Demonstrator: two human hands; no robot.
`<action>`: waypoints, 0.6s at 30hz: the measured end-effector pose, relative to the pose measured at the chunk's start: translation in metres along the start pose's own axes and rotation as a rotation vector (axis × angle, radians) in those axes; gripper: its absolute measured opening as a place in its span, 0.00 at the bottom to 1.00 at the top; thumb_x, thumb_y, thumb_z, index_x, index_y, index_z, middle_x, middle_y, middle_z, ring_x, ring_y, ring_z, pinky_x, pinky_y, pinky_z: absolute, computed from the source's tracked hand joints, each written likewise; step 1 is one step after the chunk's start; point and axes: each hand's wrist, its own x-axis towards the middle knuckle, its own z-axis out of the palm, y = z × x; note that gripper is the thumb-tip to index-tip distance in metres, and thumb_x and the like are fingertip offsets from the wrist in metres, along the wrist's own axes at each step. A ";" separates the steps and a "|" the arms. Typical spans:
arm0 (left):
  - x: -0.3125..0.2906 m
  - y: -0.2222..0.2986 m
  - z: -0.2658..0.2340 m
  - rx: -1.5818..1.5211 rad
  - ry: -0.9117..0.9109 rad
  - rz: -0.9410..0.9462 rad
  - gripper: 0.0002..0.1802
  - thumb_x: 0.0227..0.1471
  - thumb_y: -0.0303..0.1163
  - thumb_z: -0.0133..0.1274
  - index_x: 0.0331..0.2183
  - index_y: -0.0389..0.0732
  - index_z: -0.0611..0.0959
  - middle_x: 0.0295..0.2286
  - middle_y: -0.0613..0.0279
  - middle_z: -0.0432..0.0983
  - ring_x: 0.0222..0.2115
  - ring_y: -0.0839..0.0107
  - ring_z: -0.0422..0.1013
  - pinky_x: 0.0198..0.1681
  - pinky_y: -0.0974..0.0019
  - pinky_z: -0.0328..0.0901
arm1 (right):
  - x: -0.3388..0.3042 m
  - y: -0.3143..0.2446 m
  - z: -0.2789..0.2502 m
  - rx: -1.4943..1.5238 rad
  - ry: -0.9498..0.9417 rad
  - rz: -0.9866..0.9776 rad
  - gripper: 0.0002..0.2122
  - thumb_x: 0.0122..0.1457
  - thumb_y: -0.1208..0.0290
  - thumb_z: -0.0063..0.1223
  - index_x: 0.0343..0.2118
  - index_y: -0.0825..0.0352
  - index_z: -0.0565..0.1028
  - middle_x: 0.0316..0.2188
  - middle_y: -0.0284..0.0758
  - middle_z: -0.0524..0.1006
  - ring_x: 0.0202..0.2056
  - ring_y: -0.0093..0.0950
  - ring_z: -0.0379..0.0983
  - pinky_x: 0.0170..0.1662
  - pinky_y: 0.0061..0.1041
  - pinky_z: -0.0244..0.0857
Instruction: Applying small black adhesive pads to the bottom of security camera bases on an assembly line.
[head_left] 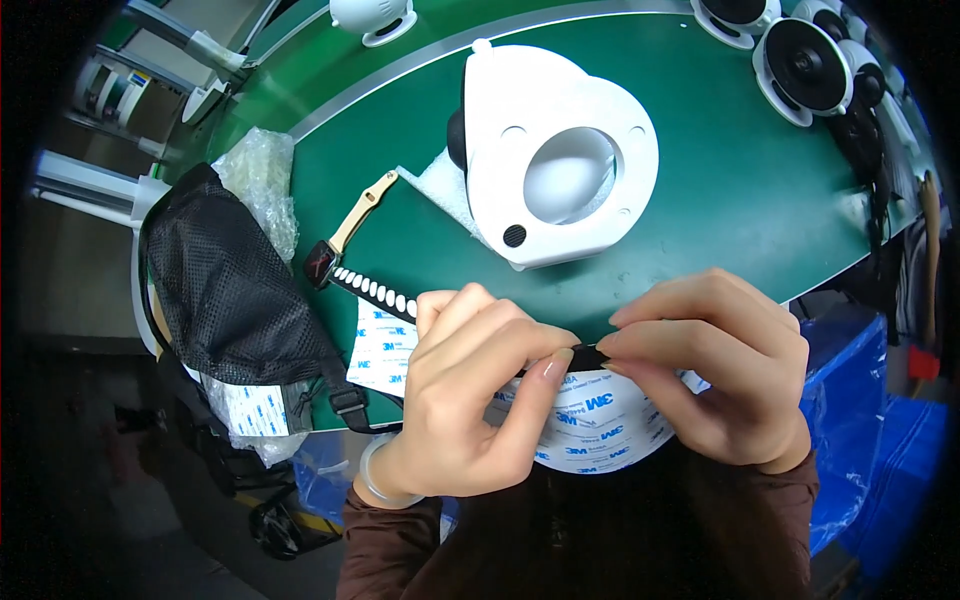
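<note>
Close to my body, both hands are closed on an adhesive sheet [600, 425], which has white backing with blue print. My left hand [480, 390] pinches it at the upper edge between thumb and fingers, beside a small black piece. My right hand [715, 365] pinches the same edge a little to the right. The black piece shows between the two sets of fingertips; how it joins the sheet is hidden. Beyond my hands a white rounded housing [490, 130] with a large round opening lies on the green table [720, 190], partly over a white foam sheet [445, 190].
Left of the housing lies a smartwatch [320, 262] with a tan strap. Near it are another printed backing sheet [380, 350], a black mesh bag [225, 280] and clear bubble wrap [262, 180]. Several white round devices with black fronts [805, 65] stand at the far right.
</note>
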 end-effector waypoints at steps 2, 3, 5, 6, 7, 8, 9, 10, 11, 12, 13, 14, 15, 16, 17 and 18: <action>0.002 0.003 0.001 0.062 0.028 0.024 0.06 0.34 0.19 0.53 0.22 0.38 0.78 0.17 0.66 0.68 0.19 0.70 0.60 0.28 0.69 0.49 | -0.001 0.001 0.000 -0.011 0.006 0.000 0.09 0.36 0.82 0.60 0.24 0.67 0.76 0.23 0.34 0.74 0.24 0.28 0.71 0.25 0.21 0.64; 0.002 0.005 0.001 0.062 0.026 0.025 0.06 0.34 0.19 0.53 0.22 0.38 0.78 0.17 0.66 0.68 0.19 0.70 0.60 0.28 0.69 0.49 | -0.002 0.001 0.000 -0.024 0.010 -0.002 0.09 0.35 0.81 0.60 0.23 0.67 0.76 0.23 0.34 0.74 0.24 0.27 0.71 0.25 0.21 0.64; 0.004 0.007 0.001 0.074 0.027 0.011 0.06 0.33 0.19 0.53 0.22 0.38 0.78 0.17 0.66 0.68 0.19 0.70 0.60 0.28 0.69 0.49 | -0.003 0.001 0.000 -0.027 0.023 0.000 0.09 0.35 0.82 0.61 0.23 0.67 0.76 0.23 0.34 0.73 0.24 0.27 0.71 0.24 0.21 0.63; 0.004 0.007 0.002 0.074 0.025 0.012 0.06 0.33 0.19 0.53 0.22 0.38 0.78 0.17 0.66 0.68 0.19 0.70 0.60 0.28 0.69 0.49 | -0.004 0.002 0.000 -0.030 0.035 0.001 0.09 0.35 0.82 0.61 0.23 0.67 0.75 0.22 0.34 0.73 0.24 0.27 0.71 0.24 0.20 0.63; 0.004 0.006 0.004 0.057 0.036 0.011 0.06 0.33 0.19 0.53 0.22 0.38 0.78 0.16 0.66 0.68 0.19 0.70 0.60 0.28 0.69 0.49 | -0.004 0.001 0.000 -0.029 0.036 0.003 0.09 0.35 0.82 0.61 0.23 0.67 0.75 0.22 0.34 0.73 0.24 0.27 0.71 0.24 0.20 0.63; 0.003 0.005 0.005 0.040 0.047 0.008 0.07 0.33 0.19 0.53 0.22 0.38 0.78 0.16 0.66 0.68 0.18 0.70 0.60 0.28 0.69 0.49 | -0.004 0.001 0.000 -0.025 0.035 0.013 0.09 0.35 0.82 0.61 0.23 0.67 0.75 0.22 0.34 0.73 0.24 0.27 0.71 0.24 0.20 0.63; 0.002 0.005 0.005 0.041 0.045 0.006 0.07 0.33 0.19 0.53 0.22 0.38 0.78 0.16 0.66 0.68 0.18 0.70 0.60 0.28 0.69 0.49 | -0.005 0.000 0.000 -0.020 0.033 0.023 0.09 0.34 0.82 0.61 0.23 0.67 0.75 0.22 0.34 0.73 0.24 0.27 0.71 0.24 0.20 0.63; 0.002 0.006 0.005 0.062 0.053 0.008 0.06 0.33 0.19 0.53 0.22 0.38 0.78 0.16 0.66 0.67 0.19 0.70 0.60 0.28 0.69 0.49 | -0.004 0.001 -0.001 -0.018 0.033 0.024 0.09 0.34 0.82 0.61 0.23 0.67 0.75 0.22 0.34 0.73 0.24 0.27 0.71 0.24 0.20 0.63; 0.002 0.006 0.006 0.080 0.060 0.014 0.05 0.33 0.19 0.53 0.21 0.38 0.77 0.16 0.66 0.67 0.19 0.69 0.60 0.28 0.69 0.49 | -0.004 0.002 -0.001 -0.013 0.030 0.013 0.09 0.35 0.82 0.61 0.23 0.67 0.75 0.22 0.34 0.73 0.24 0.27 0.71 0.24 0.20 0.63; 0.002 0.005 0.007 0.079 0.057 0.016 0.05 0.33 0.19 0.53 0.21 0.38 0.77 0.16 0.66 0.67 0.19 0.69 0.60 0.28 0.69 0.49 | -0.005 0.003 -0.002 -0.009 0.027 0.002 0.09 0.35 0.82 0.60 0.23 0.67 0.75 0.22 0.34 0.73 0.24 0.27 0.71 0.23 0.20 0.63; 0.002 0.005 0.007 0.079 0.067 0.031 0.05 0.34 0.19 0.52 0.21 0.38 0.77 0.17 0.65 0.67 0.19 0.69 0.60 0.28 0.68 0.49 | -0.005 0.003 -0.001 -0.010 0.029 0.004 0.09 0.35 0.82 0.60 0.23 0.67 0.75 0.22 0.34 0.73 0.24 0.27 0.71 0.23 0.20 0.63; 0.003 0.004 0.007 0.080 0.079 0.045 0.04 0.34 0.19 0.51 0.21 0.37 0.76 0.17 0.65 0.67 0.19 0.68 0.59 0.29 0.68 0.49 | -0.006 0.004 0.000 -0.006 0.039 -0.004 0.09 0.35 0.82 0.60 0.23 0.66 0.75 0.22 0.34 0.73 0.24 0.27 0.71 0.23 0.20 0.63; 0.002 0.004 0.008 0.080 0.077 0.046 0.04 0.34 0.19 0.51 0.21 0.37 0.76 0.17 0.65 0.67 0.19 0.68 0.59 0.29 0.68 0.49 | -0.006 0.004 0.000 -0.001 0.049 -0.012 0.09 0.35 0.82 0.61 0.24 0.66 0.76 0.22 0.34 0.73 0.24 0.27 0.71 0.24 0.20 0.63; 0.002 0.003 0.008 0.085 0.078 0.048 0.04 0.34 0.19 0.51 0.20 0.37 0.75 0.17 0.64 0.66 0.19 0.68 0.59 0.29 0.68 0.49 | -0.005 0.004 0.001 -0.002 0.050 -0.011 0.09 0.35 0.82 0.61 0.24 0.66 0.76 0.22 0.34 0.73 0.24 0.27 0.71 0.24 0.20 0.63; 0.002 0.003 0.008 0.090 0.078 0.050 0.04 0.34 0.19 0.51 0.20 0.37 0.75 0.17 0.64 0.65 0.19 0.67 0.58 0.29 0.67 0.49 | -0.004 0.004 0.002 -0.001 0.064 -0.027 0.09 0.35 0.82 0.61 0.24 0.66 0.76 0.22 0.34 0.73 0.24 0.27 0.71 0.24 0.20 0.63; 0.002 0.003 0.009 0.089 0.077 0.050 0.04 0.34 0.19 0.51 0.20 0.37 0.75 0.17 0.64 0.65 0.19 0.67 0.58 0.29 0.67 0.49 | -0.004 0.004 0.003 -0.001 0.079 -0.042 0.10 0.35 0.81 0.61 0.24 0.66 0.76 0.23 0.34 0.74 0.24 0.27 0.71 0.24 0.20 0.63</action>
